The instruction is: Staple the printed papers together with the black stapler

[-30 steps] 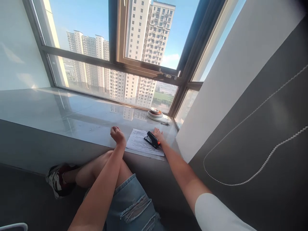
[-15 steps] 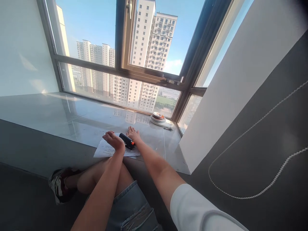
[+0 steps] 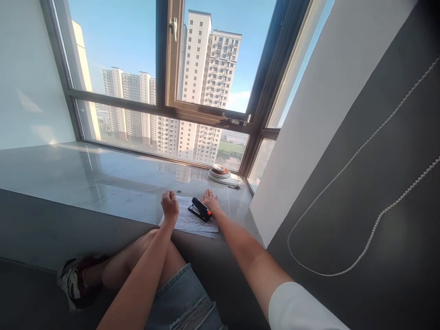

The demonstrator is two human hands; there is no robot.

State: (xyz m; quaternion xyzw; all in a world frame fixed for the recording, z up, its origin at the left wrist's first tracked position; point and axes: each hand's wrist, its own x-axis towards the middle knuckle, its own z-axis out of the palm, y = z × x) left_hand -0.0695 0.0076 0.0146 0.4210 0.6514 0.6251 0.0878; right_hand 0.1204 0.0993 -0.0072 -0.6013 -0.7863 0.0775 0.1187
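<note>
A black stapler [image 3: 200,209] with an orange part at one end rests on sheets of printed paper [image 3: 184,224] at the sill's front edge. Its upper arm stands apart from the base. My right hand [image 3: 211,200] lies flat just beyond the stapler's orange end, fingers stretched out. Over the left side of the paper my left hand [image 3: 169,205] is closed, its fingers curled in. Whatever those fingers may hold is hidden. Beyond the paper, near my left hand, lies a small dark strip [image 3: 178,191].
A stack of plates [image 3: 220,173] stands on the glossy tiled sill [image 3: 113,176] against the window, with a small dark chain-like item [image 3: 234,187] beside it. Tiny bits lie scattered left of my hand. A beaded cord [image 3: 323,275] hangs at right.
The paper and stapler have shifted right along the sill, my right hand along with them. My left hand has closed from a loosely bent pose. The view has tilted slightly.
</note>
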